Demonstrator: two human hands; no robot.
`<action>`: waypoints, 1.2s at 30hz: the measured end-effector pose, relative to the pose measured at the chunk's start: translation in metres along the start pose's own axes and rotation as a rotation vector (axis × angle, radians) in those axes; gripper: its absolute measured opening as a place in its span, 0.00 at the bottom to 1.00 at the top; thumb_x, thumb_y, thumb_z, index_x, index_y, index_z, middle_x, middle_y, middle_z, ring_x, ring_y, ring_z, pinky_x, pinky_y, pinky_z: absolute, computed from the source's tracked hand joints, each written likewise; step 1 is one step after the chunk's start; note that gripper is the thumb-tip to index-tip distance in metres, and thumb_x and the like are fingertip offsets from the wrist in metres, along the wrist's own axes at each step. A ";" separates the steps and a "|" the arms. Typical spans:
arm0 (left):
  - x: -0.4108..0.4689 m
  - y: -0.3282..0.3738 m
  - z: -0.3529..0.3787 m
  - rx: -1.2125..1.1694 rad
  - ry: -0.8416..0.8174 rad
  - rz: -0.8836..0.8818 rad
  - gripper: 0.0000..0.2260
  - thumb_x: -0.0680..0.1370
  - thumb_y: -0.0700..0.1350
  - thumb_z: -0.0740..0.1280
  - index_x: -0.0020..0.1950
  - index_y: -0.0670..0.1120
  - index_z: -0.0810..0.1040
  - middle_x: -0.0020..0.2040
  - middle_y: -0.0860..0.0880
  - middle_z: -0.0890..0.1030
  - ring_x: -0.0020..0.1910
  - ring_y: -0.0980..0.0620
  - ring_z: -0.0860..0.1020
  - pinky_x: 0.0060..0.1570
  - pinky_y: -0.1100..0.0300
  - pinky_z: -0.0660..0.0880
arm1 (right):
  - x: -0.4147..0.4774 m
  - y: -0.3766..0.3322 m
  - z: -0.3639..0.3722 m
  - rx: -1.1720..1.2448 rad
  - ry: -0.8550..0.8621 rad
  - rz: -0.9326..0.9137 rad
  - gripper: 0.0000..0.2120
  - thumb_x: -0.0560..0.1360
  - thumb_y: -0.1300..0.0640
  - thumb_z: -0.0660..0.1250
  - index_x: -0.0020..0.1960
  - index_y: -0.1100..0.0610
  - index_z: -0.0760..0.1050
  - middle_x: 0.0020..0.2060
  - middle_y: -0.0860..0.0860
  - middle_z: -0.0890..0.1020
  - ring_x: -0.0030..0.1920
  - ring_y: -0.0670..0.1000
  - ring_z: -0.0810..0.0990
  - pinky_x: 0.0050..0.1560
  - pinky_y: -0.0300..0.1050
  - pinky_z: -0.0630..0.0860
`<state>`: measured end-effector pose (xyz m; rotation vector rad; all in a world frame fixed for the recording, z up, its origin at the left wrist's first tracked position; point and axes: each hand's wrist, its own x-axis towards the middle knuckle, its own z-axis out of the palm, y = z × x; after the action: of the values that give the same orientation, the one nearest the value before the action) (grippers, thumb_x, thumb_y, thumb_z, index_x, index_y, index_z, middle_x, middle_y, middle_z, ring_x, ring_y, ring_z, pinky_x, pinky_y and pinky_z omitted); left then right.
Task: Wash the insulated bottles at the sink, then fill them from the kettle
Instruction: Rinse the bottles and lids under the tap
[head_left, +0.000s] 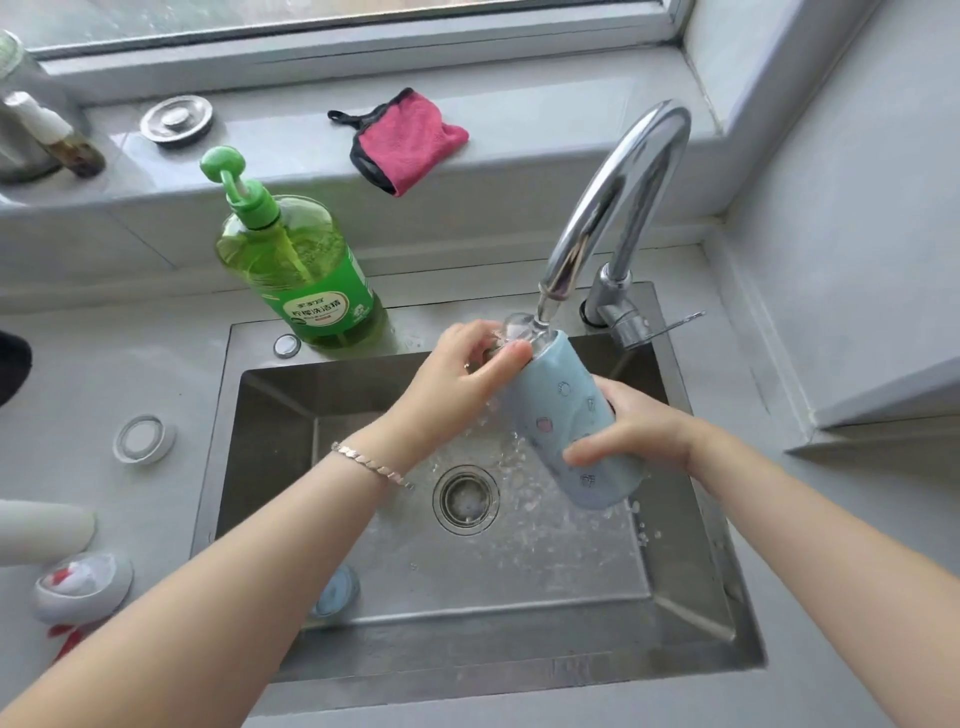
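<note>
A light blue insulated bottle (569, 415) with small printed figures is tilted over the steel sink (691, 613), its mouth up under the spout of the chrome tap (618, 208). Water runs from the spout onto the mouth and splashes down over the basin. My right hand (631, 434) grips the lower half of the bottle. My left hand (462, 379) has its fingers curled round the neck and rim at the mouth. A white bottle (41, 530) lies on its side at the left edge, mostly cut off.
A green dish-soap pump bottle (296, 265) stands behind the sink's left corner. A pink cloth (405, 140) and a metal strainer lid (176, 120) lie on the sill. A white ring lid (144, 439), a white-and-red lid (83, 584) and a blue lid (335, 590) sit left of the basin.
</note>
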<state>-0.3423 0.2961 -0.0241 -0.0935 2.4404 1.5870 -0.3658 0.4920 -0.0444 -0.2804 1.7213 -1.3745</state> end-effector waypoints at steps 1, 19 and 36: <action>0.000 0.004 0.003 -0.170 -0.023 -0.084 0.17 0.71 0.57 0.68 0.53 0.48 0.76 0.48 0.50 0.79 0.46 0.54 0.78 0.48 0.57 0.75 | 0.001 0.003 0.001 -0.001 0.026 -0.010 0.34 0.52 0.52 0.76 0.57 0.48 0.71 0.48 0.48 0.82 0.49 0.47 0.82 0.45 0.38 0.77; -0.015 0.011 0.013 -0.022 0.117 0.029 0.26 0.52 0.50 0.80 0.47 0.58 0.76 0.44 0.58 0.82 0.45 0.62 0.80 0.48 0.65 0.77 | -0.004 0.002 0.030 -0.053 0.294 -0.171 0.37 0.60 0.63 0.79 0.63 0.45 0.68 0.57 0.43 0.78 0.58 0.43 0.77 0.58 0.37 0.74; -0.032 0.018 0.029 0.092 0.134 0.093 0.30 0.56 0.48 0.82 0.56 0.53 0.76 0.49 0.58 0.80 0.50 0.62 0.77 0.54 0.61 0.75 | -0.039 -0.080 -0.007 0.474 0.362 -0.439 0.12 0.69 0.54 0.62 0.50 0.59 0.74 0.36 0.50 0.84 0.44 0.50 0.83 0.49 0.39 0.78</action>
<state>-0.3096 0.3280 -0.0123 -0.0737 2.6520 1.5493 -0.3753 0.4929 0.0440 -0.1490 1.6033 -2.2186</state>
